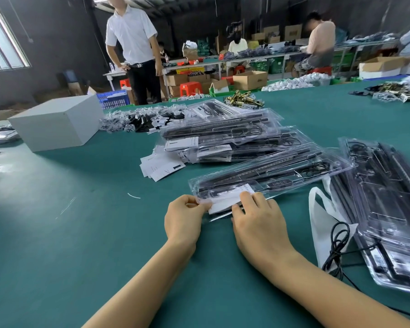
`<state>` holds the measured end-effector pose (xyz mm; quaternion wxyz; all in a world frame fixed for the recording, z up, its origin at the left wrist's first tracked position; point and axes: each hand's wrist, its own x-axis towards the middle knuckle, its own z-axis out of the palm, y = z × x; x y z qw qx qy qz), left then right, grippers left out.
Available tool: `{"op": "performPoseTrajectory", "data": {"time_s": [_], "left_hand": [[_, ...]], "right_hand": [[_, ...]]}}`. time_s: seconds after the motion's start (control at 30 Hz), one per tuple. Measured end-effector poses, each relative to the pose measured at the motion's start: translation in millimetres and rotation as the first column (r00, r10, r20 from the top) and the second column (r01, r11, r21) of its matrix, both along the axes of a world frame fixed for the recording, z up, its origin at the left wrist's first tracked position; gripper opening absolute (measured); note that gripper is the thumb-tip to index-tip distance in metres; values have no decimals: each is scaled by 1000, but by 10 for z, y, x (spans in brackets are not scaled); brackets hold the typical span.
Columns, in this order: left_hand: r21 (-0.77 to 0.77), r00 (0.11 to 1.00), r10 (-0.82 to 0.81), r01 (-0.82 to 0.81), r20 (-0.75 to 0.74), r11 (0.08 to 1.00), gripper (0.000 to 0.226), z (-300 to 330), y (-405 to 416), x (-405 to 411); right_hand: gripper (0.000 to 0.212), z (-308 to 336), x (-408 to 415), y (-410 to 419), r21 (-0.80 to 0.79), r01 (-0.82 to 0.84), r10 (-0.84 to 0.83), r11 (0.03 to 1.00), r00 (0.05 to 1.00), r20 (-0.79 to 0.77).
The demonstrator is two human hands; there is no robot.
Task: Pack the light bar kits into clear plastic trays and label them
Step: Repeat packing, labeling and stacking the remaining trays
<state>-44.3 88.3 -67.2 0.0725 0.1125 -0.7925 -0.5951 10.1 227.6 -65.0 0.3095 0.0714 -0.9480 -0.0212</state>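
Left hand (184,218) pinching, right hand (258,221) pressing white label (225,200) on tray (270,174); better smooth flat, edges aligned.

No legible txt on labels (225,198), boxes (250,79) or trays (270,176).
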Motion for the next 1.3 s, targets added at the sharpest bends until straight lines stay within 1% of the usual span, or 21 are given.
{"op": "performPoseTrajectory", "data": {"time_s": [0.1, 0.23, 0.4, 0.43, 0.5, 0.57, 0.6, 0.63, 0.7, 0.8, 0.9, 0.97, 1.1, 1.3], "left_hand": [[-57, 1000, 30, -30, -1, 998, 18, -12, 22, 13], [-203, 998, 57, -55, 3, 978, 20, -17, 50, 16], [-259, 1000, 15, -7, 28, 966, 25, -26, 63, 23], [-253, 999, -3, 13, 39, 967, 25, -32, 53, 21], [-191, 994, -74, 88, 83, 978, 22, -17, 6, 12], [-73, 975, -168, 181, 148, 981, 8, 37, -65, 1], [-14, 964, -203, 208, 171, 978, 11, 70, -87, 2], [37, 958, -217, 214, 185, 976, 18, 86, -108, 1], [92, 967, -179, 165, 184, 982, 21, 105, -119, 2], [71, 985, -85, 75, 150, 995, 14, 104, -118, 18], [-4, 992, -75, 76, 97, 997, 15, 85, -125, 12], [-17, 993, -98, 99, 68, 995, 12, 90, -135, 15], [52, 980, -178, 173, 94, 983, 17, 123, -200, -7], [154, 971, -199, 178, 134, 972, 12, 179, -220, -28]], "right_hand": [[23, 10, -22, 31, -54, -12, 10, 998, 999, -38], [14, 6, -59, 70, -63, -90, 86, 994, 994, -66], [17, -3, -93, 90, -147, -173, 170, 974, 985, -37], [17, -1, -93, 93, -156, -170, 167, 973, 985, -30], [18, 14, -95, 104, -171, -160, 158, 972, 987, -26], [19, 16, -97, 108, -201, -158, 159, 967, 987, -14], [20, 14, -98, 110, -218, -156, 159, 963, 987, -4], [21, 12, -101, 112, -230, -152, 158, 961, 987, 9], [20, 30, -92, 119, -233, -140, 152, 962, 988, 33], [21, 47, -77, 128, -228, -143, 162, 963, 985, 66], [23, 45, -82, 153, -218, -136, 170, 966, 974, 147], [31, 25, -94, 175, -227, -115, 161, 967, 967, 196], [35, 45, -76, 181, -257, -142, 187, 956, 969, 159], [32, 34, -78, 178, -250, -168, 184, 954, 982, 44]]}}
